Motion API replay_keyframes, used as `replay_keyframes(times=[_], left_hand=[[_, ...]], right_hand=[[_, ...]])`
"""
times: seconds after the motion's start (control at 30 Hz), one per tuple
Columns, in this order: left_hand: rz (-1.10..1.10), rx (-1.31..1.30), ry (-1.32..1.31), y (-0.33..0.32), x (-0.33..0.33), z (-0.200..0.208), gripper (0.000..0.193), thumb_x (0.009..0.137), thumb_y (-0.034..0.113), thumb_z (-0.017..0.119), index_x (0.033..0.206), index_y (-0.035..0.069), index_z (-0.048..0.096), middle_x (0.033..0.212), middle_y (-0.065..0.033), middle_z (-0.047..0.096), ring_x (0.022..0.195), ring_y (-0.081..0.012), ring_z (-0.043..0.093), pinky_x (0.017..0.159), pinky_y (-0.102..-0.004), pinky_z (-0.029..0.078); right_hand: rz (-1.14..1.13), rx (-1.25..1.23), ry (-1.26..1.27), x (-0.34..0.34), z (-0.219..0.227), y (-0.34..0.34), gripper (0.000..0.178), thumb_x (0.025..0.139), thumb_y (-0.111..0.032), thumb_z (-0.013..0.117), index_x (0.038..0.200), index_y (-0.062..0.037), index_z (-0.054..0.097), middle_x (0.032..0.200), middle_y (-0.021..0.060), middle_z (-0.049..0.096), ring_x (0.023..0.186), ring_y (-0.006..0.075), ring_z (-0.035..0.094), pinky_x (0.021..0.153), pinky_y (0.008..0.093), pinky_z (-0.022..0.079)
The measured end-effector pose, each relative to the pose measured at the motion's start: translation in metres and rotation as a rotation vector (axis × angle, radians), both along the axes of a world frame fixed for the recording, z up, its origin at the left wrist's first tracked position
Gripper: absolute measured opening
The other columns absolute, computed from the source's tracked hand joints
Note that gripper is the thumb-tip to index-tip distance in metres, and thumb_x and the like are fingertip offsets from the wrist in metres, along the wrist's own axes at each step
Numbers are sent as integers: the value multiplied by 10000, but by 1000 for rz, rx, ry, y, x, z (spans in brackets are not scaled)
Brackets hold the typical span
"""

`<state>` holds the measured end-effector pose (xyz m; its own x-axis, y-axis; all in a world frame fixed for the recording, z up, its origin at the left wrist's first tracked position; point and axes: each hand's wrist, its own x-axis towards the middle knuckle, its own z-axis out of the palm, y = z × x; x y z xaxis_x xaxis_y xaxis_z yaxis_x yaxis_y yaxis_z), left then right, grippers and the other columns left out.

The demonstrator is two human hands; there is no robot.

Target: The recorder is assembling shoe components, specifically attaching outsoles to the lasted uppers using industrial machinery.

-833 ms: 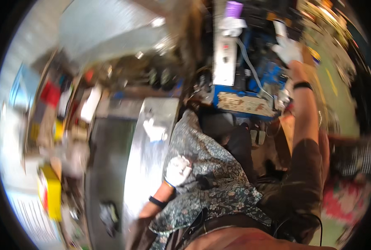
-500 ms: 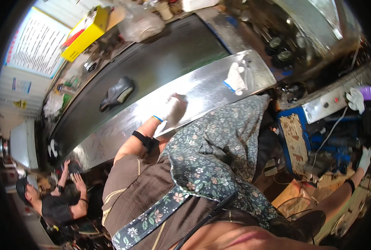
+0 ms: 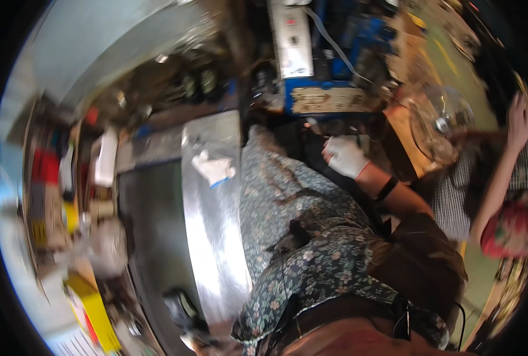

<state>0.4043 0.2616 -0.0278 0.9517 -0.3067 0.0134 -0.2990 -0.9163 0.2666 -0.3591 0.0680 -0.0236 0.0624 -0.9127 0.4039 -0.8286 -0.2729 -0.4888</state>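
Note:
My right hand (image 3: 345, 156), in a white glove, reaches into a dark heap beside my lap. Its fingers look bent around something dark, which blur and shadow hide. At the lower edge, a small pale patch of my left hand (image 3: 189, 342) shows close to a dark grey, shoe-shaped piece (image 3: 180, 305). Its fingers are too cut off and smeared to read. The shoe-shaped piece lies on a dark belt (image 3: 157, 219) by the shiny metal ledge (image 3: 210, 237). A loose white glove (image 3: 213, 168) rests on the ledge's far part, next to a clear bag.
A blue machine frame (image 3: 326, 89) with a white control box (image 3: 293, 47) stands ahead. Cardboard (image 3: 407, 142) lies to the right. Another person in a checked shirt (image 3: 452, 199) and red cap is close on my right, arm stretched out. A yellow box (image 3: 92, 308) is at lower left.
My view has swung to the right. My right hand has come in from the far right to the dark heap by my lap. My left hand has left the middle of the metal ledge.

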Motion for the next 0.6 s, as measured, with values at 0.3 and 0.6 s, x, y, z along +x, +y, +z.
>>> replay_keyframes(times=[0.3,0.6], left_hand=[[-290,-246,-23,32,-14,-18,791,842,379,772,1320,-169,461,1172,-335,640,1049,-427,657,917,-444,525],[-267,-967,1393,-30,-136,81,561,812,374,692,1227,0,646,1125,-165,717,941,-300,703,824,-405,561]], right_hand=[[1,300,-70,33,-36,12,170,867,-216,617,898,-71,701,959,140,716,926,368,667,831,485,514],[284,283,-230,93,79,-88,270,941,-268,597,1087,-68,706,1043,172,722,1029,345,678,883,440,527]])
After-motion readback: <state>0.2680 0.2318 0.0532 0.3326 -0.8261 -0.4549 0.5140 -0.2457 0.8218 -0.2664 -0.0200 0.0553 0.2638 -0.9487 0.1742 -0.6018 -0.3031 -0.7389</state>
